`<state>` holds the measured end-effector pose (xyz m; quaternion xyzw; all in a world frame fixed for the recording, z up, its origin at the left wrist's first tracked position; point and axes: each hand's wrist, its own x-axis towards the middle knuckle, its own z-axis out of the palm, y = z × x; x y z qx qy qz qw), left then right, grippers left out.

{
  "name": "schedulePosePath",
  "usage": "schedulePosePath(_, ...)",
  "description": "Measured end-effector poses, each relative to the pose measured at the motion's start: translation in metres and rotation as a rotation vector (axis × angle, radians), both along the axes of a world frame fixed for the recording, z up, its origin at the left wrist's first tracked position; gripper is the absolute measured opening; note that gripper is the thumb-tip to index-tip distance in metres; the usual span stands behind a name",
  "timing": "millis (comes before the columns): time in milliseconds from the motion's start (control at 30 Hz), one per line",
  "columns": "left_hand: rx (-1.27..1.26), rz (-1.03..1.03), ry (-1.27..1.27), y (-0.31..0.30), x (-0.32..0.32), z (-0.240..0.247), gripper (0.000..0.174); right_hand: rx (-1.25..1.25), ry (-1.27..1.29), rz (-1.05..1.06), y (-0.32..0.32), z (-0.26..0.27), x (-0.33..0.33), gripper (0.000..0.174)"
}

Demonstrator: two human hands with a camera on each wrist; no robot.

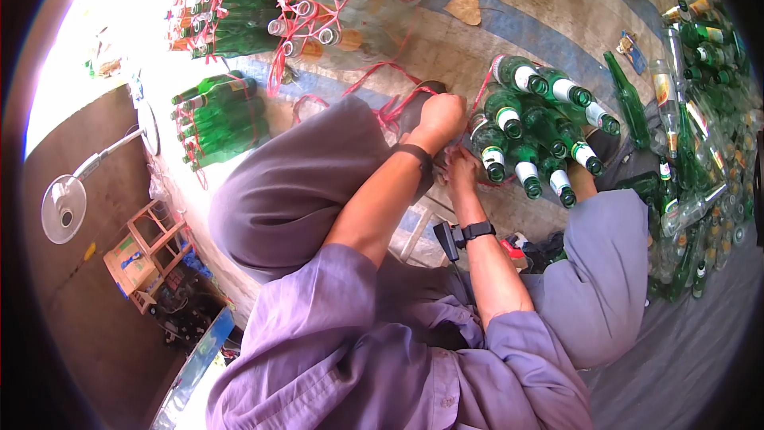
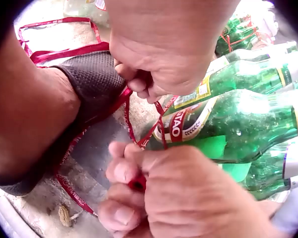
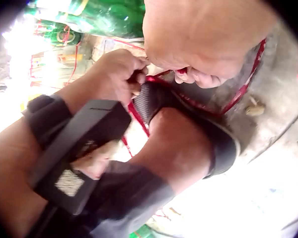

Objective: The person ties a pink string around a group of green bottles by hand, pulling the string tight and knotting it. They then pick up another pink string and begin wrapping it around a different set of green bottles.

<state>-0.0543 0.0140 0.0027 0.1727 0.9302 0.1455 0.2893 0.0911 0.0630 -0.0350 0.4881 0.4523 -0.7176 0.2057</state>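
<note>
My left hand [image 1: 442, 123] grips a stretch of red plastic ribbon [image 2: 126, 111] above a dark shoe [image 2: 92, 82]. My right hand [image 1: 461, 171] is close to it, fingers curled round another part of the ribbon; a wad of red shows between them in the left wrist view. The ribbon runs between both hands and along the side of a bundle of green beer bottles [image 1: 549, 131] packed together just to the right. One bottle [image 2: 233, 124] there has a brown-and-white label. In the right wrist view the left hand [image 3: 111, 74] pinches the ribbon by the shoe.
Tied bundles of clear bottles [image 1: 350, 28] and green bottles [image 1: 251, 20] stand at the back, with a smaller green bundle [image 1: 223, 119] at left. Many loose bottles [image 1: 700, 135] are heaped at right. A dry leaf [image 1: 464, 9] lies on the striped ground sheet [image 1: 549, 16]. A white fan [image 1: 65, 209] is at left.
</note>
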Motion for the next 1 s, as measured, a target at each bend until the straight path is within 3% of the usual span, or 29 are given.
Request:
schedulePosePath(67, 0.021, 0.023, -0.009, 0.006, -0.001, -0.003, 0.015, 0.294, 0.21, 0.155, 0.006, -0.089, 0.053, 0.018)
schedulePosePath(167, 0.027, 0.054, -0.044, 0.011, -0.001, 0.003, 0.018, 0.441, 0.056, 0.099, 0.001, -0.171, 0.091, 0.018)
schedulePosePath(200, 0.004, 0.06, -0.064, 0.009, -0.003, 0.005, 0.02, 0.755, 0.374, 0.443, 0.017, -0.094, 0.061, 0.012)
schedulePosePath(300, 0.003, 0.067, -0.074, 0.007, -0.003, 0.006, 0.021, 0.689, 0.219, 0.481, 0.027, -0.09, 0.058, 0.02)
schedulePosePath(333, 0.009, 0.059, -0.074, 0.008, -0.002, 0.005, 0.021, 1.155, 0.437, 0.993, 0.032, -0.094, 0.061, 0.02)
schedulePosePath(367, 0.011, 0.071, -0.078, 0.007, -0.002, 0.005, 0.021, 1.163, 0.432, 0.989, 0.038, -0.098, 0.061, 0.02)
schedulePosePath(433, 0.019, 0.078, -0.077, 0.005, -0.001, 0.001, 0.021, 0.679, 0.29, 0.714, 0.052, -0.071, 0.038, 0.017)
schedulePosePath(500, 0.014, 0.026, -0.068, 0.004, 0.001, -0.001, 0.019, 0.682, 0.343, 0.638, 0.044, -0.105, 0.053, 0.015)
schedulePosePath(567, 0.037, 0.006, -0.047, 0.005, 0.005, -0.003, 0.018, 0.515, 0.335, 0.832, 0.054, -0.113, 0.056, 0.016)
schedulePosePath(600, 0.053, 0.026, -0.044, 0.005, 0.008, -0.005, 0.018, 0.465, 0.389, 0.464, 0.046, -0.113, 0.056, 0.017)
schedulePosePath(633, 0.069, 0.047, -0.043, 0.007, 0.01, -0.002, 0.018, 0.594, 0.294, 0.687, 0.048, -0.098, 0.052, 0.017)
schedulePosePath(733, 0.108, 0.059, -0.045, 0.017, 0.009, -0.001, 0.016, 0.61, 0.09, 0.694, 0.056, -0.049, 0.035, 0.032)
schedulePosePath(767, 0.125, 0.084, -0.03, 0.018, 0.011, -0.001, 0.013, 0.556, 0.193, 0.774, 0.047, -0.111, 0.061, 0.019)
schedulePosePath(833, 0.113, 0.075, -0.045, 0.02, 0.012, 0.002, 0.014, 0.541, 0.232, 0.789, 0.055, -0.08, 0.048, 0.017)
schedulePosePath(867, 0.092, 0.073, -0.053, 0.022, 0.01, 0.003, 0.014, 0.464, 0.218, 0.655, 0.056, -0.07, 0.045, 0.014)
schedulePosePath(900, 0.069, 0.071, -0.063, 0.021, 0.009, 0.002, 0.014, 0.342, 0.175, 0.671, 0.057, -0.064, 0.041, 0.031)
schedulePosePath(1000, 0.059, 0.053, -0.042, 0.016, 0.012, -0.006, 0.017, 0.226, 0.118, 0.692, 0.061, -0.039, 0.032, 0.028)
